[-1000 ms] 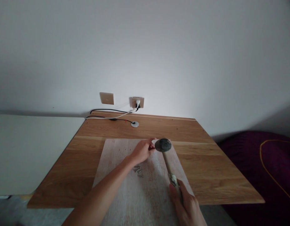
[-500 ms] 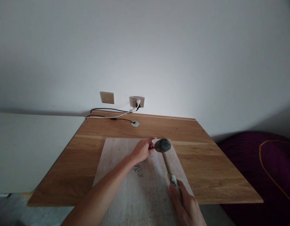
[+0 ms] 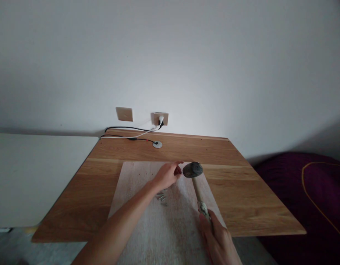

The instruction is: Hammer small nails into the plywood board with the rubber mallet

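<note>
White wall (image 3: pixel 186 66) rises behind a wooden table (image 3: pixel 241 198), with a white tabletop (image 3: pixel 40 176) beside it on the left and a purple beanbag (image 3: pixel 291 184) on the right. On the table lies a pale wooden board (image 3: pixel 164 235). The right hand (image 3: pixel 218 237) is clamped around the handle of a mallet (image 3: pixel 193 170), whose dark head is raised just beside the left hand (image 3: pixel 167 175). That hand is over the board's far part, thumb and fingers curled near the mallet head; whether they pinch anything, I cannot tell. A socket (image 3: pixel 165 119) and a blank plate (image 3: pixel 124 114) sit on the wall, and cables (image 3: pixel 128 127) run along the table's back edge. Small metal fasteners (image 3: pixel 161 197) lie loose on the board, near the left wrist.
</note>
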`<control>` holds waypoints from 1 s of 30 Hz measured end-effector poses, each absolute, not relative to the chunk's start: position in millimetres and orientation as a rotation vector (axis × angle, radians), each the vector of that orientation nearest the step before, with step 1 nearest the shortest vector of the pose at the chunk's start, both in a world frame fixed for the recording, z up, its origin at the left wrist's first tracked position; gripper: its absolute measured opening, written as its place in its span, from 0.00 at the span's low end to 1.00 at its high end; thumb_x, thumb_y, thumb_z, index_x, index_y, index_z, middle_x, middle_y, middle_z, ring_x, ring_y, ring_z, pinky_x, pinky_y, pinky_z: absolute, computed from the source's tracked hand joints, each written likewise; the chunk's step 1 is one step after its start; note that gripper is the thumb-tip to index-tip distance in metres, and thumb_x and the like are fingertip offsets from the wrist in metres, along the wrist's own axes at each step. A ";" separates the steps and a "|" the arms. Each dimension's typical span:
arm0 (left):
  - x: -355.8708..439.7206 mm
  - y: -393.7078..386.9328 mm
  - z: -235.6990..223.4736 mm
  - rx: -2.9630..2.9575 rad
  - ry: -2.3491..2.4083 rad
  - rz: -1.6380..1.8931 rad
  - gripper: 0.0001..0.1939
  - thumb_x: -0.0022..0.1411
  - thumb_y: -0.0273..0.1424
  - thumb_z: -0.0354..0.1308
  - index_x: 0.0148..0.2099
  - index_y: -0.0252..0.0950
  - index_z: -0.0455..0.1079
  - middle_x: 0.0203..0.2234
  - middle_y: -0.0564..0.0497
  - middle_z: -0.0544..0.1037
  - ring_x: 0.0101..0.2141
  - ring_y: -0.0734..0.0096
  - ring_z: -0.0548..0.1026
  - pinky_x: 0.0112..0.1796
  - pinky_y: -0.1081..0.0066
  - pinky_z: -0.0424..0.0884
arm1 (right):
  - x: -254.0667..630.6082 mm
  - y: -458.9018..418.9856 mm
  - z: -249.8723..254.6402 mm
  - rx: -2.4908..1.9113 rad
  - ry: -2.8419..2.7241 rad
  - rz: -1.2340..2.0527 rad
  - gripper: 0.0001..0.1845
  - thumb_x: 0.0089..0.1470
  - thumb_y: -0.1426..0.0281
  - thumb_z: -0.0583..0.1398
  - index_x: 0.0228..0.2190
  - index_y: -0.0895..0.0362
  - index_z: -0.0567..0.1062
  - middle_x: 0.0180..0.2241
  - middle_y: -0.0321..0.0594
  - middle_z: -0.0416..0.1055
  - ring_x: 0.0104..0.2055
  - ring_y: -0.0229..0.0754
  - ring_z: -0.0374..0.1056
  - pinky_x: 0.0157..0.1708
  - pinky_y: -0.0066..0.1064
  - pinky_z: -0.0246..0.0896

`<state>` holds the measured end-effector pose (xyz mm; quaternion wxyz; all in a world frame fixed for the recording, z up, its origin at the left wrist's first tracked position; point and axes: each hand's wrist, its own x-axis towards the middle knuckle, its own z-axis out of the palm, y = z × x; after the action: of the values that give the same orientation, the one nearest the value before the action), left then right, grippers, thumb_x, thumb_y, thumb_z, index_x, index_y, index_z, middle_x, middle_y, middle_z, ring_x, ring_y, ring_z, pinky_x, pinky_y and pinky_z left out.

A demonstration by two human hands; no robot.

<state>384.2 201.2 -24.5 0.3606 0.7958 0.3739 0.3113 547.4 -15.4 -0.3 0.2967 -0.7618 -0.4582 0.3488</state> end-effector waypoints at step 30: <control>382.6 202.7 -26.1 2.184 0.983 0.810 0.33 0.56 0.13 0.55 0.61 0.39 0.74 0.36 0.49 0.84 0.36 0.65 0.80 0.42 0.70 0.73 | 550.5 -16.0 -6.2 -2.034 -1.323 0.965 0.40 0.64 0.36 0.48 0.54 0.56 0.74 0.14 0.30 0.66 0.13 0.44 0.65 0.14 0.30 0.56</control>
<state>382.6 202.7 -26.1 0.3021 0.8235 0.3707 0.3053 550.5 -16.0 -6.2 0.2623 -0.7516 -0.4890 0.3566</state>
